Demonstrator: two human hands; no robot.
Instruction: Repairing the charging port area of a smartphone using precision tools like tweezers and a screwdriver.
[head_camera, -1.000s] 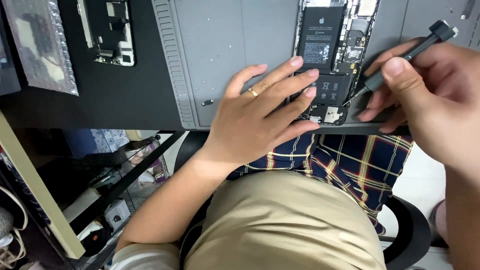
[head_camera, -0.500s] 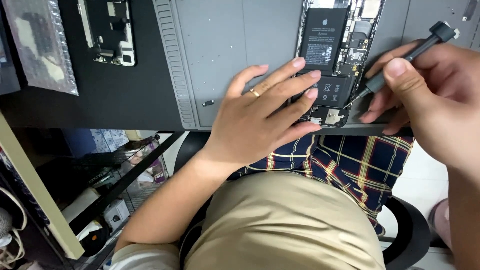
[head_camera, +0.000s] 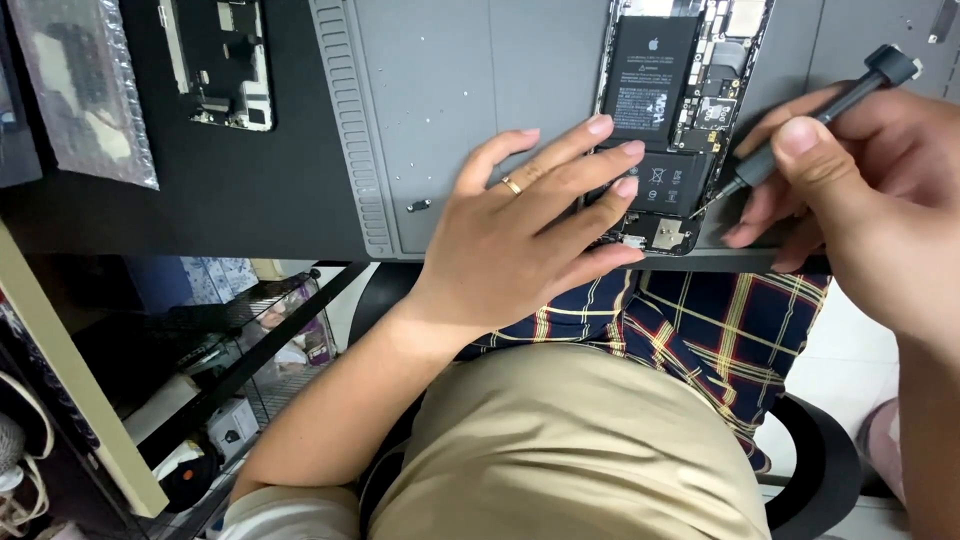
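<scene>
Grey work mat (head_camera: 480, 120) on counter, opened smartphone (head_camera: 670, 120) at its 3 o'clock. Left hand (head_camera: 530, 230) flat, unclenched, pinning phone's lower end. Right hand (head_camera: 860, 190) grips precision screwdriver (head_camera: 810, 120); tip at phone's 4 o'clock edge. Step, judged: working a screw; next calls for steady vertical pressure.

An opened phone (head_camera: 672, 120) lies on a work mat (head_camera: 480, 110) at the near edge of the counter (head_camera: 200, 210). The left hand (head_camera: 530, 230) rests flat over the phone's lower left part; the right hand (head_camera: 860, 190), to the phone's right, holds a screwdriver (head_camera: 810, 125) whose tip meets the phone's right edge. Left of the mat lie a second phone part (head_camera: 220, 60) and, farther left, a bubble-wrap bag (head_camera: 85, 90). A small screw (head_camera: 418, 206) sits on the mat, left of the left hand.
</scene>
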